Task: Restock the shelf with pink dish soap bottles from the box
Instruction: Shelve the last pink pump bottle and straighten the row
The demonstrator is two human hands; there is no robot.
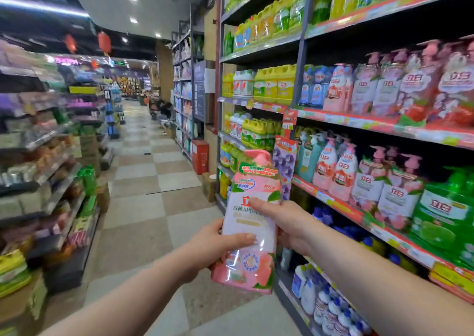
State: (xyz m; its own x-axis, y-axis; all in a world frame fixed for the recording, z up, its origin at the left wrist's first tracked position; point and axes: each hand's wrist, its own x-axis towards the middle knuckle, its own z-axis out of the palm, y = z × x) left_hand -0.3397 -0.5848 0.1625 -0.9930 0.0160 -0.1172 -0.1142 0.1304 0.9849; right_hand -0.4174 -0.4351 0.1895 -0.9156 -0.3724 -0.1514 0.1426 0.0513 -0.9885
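I hold one pink dish soap bottle point(250, 222) with a pump top upright in the aisle, in front of the shelving on my right. My left hand point(218, 243) wraps its lower half from the left. My right hand point(284, 220) grips its middle from the right, fingers across the label. More pink soap bottles point(384, 189) stand in a row on the shelf point(341, 207) to the right, at about the height of the held bottle. The box is not in view.
Green bottles point(446, 215) stand right of the pink row; yellow jugs point(272, 84) fill the shelves further down. The checkered aisle floor point(154, 181) runs ahead between shelving on both sides. A cardboard box point(209, 186) and a red cabinet point(200, 156) stand by the right shelving.
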